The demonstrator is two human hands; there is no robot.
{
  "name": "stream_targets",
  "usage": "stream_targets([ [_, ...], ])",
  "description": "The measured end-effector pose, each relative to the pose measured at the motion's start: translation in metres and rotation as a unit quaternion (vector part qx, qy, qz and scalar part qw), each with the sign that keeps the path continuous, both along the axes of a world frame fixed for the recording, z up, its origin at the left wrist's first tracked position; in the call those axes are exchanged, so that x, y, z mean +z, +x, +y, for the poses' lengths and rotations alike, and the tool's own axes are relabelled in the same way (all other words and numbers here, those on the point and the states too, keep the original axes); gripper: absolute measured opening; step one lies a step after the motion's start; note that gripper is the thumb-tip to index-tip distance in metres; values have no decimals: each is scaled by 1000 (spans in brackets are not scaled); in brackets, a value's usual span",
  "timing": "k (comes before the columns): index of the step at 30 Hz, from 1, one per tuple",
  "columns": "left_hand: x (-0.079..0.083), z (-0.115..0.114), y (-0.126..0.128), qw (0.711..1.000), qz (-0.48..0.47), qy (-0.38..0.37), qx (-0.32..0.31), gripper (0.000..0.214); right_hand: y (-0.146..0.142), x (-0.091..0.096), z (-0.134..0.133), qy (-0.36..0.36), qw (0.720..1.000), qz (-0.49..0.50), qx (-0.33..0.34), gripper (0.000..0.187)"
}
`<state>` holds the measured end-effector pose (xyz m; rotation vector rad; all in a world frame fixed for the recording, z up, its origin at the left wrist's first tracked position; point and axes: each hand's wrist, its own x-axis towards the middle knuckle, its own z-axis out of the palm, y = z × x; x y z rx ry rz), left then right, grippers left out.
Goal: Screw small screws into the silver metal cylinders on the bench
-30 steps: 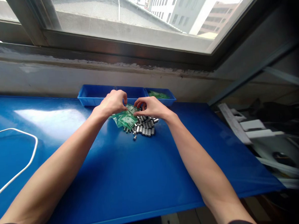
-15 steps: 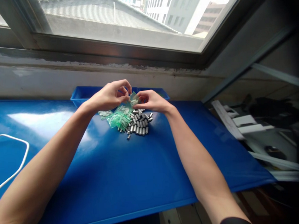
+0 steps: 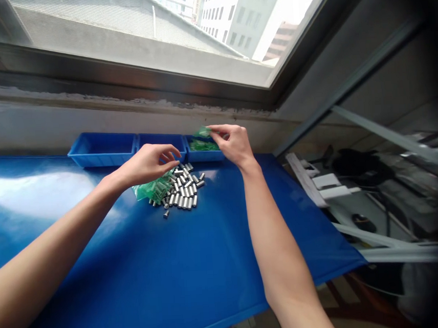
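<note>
My right hand (image 3: 234, 142) pinches a small green plastic bag (image 3: 203, 131) above the right-hand blue bin (image 3: 207, 156). Several more green bags (image 3: 199, 145) lie in that bin. Closer to me, my left hand (image 3: 154, 160) hovers over a heap of green bags (image 3: 156, 189), its fingers loosely bent and apart with nothing seen between them. Short silvery metal cylinders (image 3: 185, 190) lie in a loose pile beside the heap, partly covered by it. One small metal piece (image 3: 166, 214) sits at the pile's near edge.
The left blue bin (image 3: 104, 149) and the middle blue bin (image 3: 159, 138) line the wall under the window. A blue table (image 3: 195, 268) extends toward me. Off its right edge stand metal frame bars (image 3: 378, 126) and white pieces (image 3: 328, 185).
My right hand has carried the green bag from between both hands to above the right bin. My left hand has let go of it and sits lower. The view has shifted right.
</note>
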<state>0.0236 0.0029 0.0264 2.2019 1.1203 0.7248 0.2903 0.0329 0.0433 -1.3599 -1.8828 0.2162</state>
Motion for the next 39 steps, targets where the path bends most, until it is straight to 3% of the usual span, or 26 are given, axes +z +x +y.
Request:
stream_targets([
  [2, -4, -1, 2, 999, 25, 21, -27, 29, 6, -5, 2, 40, 993, -94, -57, 25],
  [5, -8, -2, 4, 996, 56, 51, -47, 29, 9, -13, 1, -9, 978, -191, -82, 26],
  [9, -10, -1, 4, 994, 76, 59, -50, 31, 5, -17, 0, -113, 965, -224, -79, 35],
  [13, -2, 3, -7, 991, 119, 62, -20, 29, -8, -12, -4, -63, 968, -226, -95, 26],
  [17, 16, 4, -24, 973, 218, 29, 65, 29, -36, -4, -12, -50, 984, -164, 37, 22],
  [20, 28, 0, -31, 950, 298, -17, 95, 34, -59, -5, -18, -119, 971, -147, 144, 25],
  [23, 30, -4, -31, 943, 315, -37, 101, 42, -75, -13, -21, -162, 953, -184, 179, 34],
  [33, 12, 4, -30, 982, 171, -26, 72, 37, -80, -25, -16, -177, 949, -193, 174, 58],
  [39, 27, 4, -29, 999, 10, -6, 32, 46, -80, -16, -18, -166, 963, -105, 183, 35],
])
